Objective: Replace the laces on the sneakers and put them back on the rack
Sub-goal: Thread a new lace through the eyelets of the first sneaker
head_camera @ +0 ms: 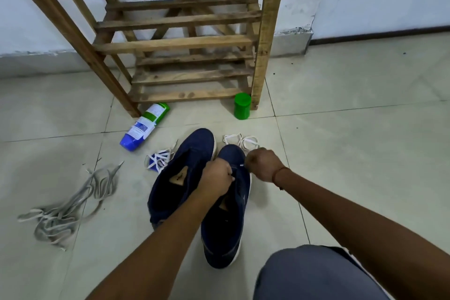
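Below centre of the frame, both hands were curled tight — the left hand (216, 178) gripping the nearer sneaker (224, 221) at its eyelets, the right hand (263, 164) pinching a white lace (242, 165) — the rack (185, 42) at upper centre.

Head view, steeply down, close over sneakers (187, 153)

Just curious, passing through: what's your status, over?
Left hand grips near sneaker at eyelets; right hand pinches white lace tip. Other sneaker unlaced. Green jar, bottle on floor before rack.
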